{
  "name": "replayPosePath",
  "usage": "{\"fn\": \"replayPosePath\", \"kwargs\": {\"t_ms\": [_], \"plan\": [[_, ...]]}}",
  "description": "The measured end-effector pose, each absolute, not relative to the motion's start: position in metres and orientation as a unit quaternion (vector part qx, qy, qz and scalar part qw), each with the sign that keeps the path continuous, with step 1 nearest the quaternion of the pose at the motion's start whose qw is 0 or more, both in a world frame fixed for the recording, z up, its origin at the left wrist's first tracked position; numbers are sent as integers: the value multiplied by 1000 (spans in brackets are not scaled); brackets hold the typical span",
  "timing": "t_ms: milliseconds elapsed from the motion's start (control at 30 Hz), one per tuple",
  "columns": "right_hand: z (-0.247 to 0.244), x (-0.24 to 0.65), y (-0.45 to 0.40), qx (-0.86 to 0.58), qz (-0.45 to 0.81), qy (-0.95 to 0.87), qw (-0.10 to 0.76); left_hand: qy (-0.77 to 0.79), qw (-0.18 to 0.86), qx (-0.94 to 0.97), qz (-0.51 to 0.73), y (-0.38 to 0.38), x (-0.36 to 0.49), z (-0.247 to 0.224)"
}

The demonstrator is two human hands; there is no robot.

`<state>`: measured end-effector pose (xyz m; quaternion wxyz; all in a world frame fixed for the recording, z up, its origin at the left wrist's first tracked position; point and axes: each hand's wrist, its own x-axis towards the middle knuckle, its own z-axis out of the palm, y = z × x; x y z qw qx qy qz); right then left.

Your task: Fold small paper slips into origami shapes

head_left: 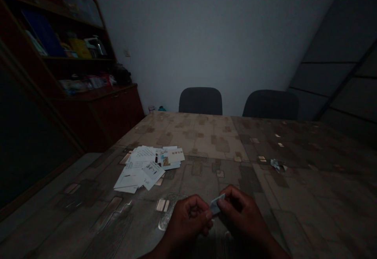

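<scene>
Near the bottom centre of the head view, a small folded piece of pale paper [217,204] is held between both hands above the table. My left hand [193,217] pinches its left end between thumb and fingertips. The right end is gripped by my right hand [241,212], thumb in front and the fingers curled behind. Further forward to the left, a spread pile of cards and envelopes [144,166] lies on the patterned tablecloth [206,141]. A small crumpled scrap [277,165] rests on the cloth to the right.
Two dark chairs [200,101] [271,103] stand behind the table's far edge, before a pale wall [206,35]. At the left is a reddish-brown cabinet [114,111] with loaded shelves. A grey panelled surface [330,58] rises at the far right.
</scene>
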<state>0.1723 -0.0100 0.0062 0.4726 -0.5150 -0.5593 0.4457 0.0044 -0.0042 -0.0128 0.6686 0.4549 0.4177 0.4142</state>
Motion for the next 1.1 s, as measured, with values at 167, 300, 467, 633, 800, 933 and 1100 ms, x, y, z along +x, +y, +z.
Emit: {"fn": "replayPosePath", "kwargs": {"t_ms": [167,300,467,633,800,933,1100], "plan": [[7,180,-4,-501,469,-576,444,404,658,485,412,-2,4,-13],[8,182,-2,-497,474,-572,450,461,565,535,427,-3,3,-9],[2,170,-10,-492,506,-483,517,494,381,635,457,-1,-3,1],[-3,161,-14,-456,544,-452,540,473,297,696,452,5,-10,9],[-2,159,-16,-477,518,-457,543,427,224,747,458,6,-12,8],[0,158,-17,-475,512,-466,544,392,177,793,431,4,-12,5],[1,159,-19,-462,533,-466,535,364,155,820,414,2,-13,4]]}}
